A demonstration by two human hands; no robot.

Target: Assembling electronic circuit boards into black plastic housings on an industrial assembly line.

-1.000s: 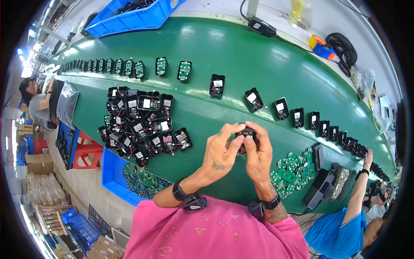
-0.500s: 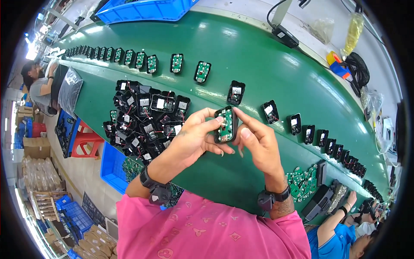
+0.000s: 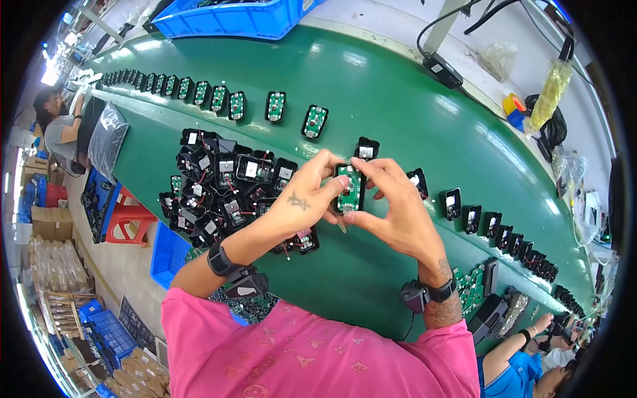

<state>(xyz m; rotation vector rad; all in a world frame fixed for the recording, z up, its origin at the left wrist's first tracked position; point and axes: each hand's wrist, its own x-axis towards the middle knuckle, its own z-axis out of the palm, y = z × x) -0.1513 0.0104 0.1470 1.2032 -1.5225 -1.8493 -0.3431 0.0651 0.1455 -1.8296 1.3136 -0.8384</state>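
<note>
Both my hands hold a small black plastic housing with a green circuit board (image 3: 348, 194) in its opening, above the green bench. My left hand (image 3: 306, 192) is closed round its left side, thumb pressing on the board's face. My right hand (image 3: 398, 211) grips it too, index finger at the far end and thumb at the near end. Just beyond stands an open black housing (image 3: 365, 149) with a silvery block inside. Left of my hands lies a heap of black housings (image 3: 225, 174) with red wires, partly covered by my left forearm.
Along the green bench (image 3: 398, 86) runs a curved row of housings, those at left with boards (image 3: 276, 106), those at right without (image 3: 451, 203). Loose circuit boards (image 3: 470, 292) lie at right. A blue bin (image 3: 225, 21) stands at the back. Co-workers sit at far left and lower right.
My right hand has closed onto the housing, its thumb coming down to the near end. The housing has turned more upright in view, and the whole view has shifted slightly.
</note>
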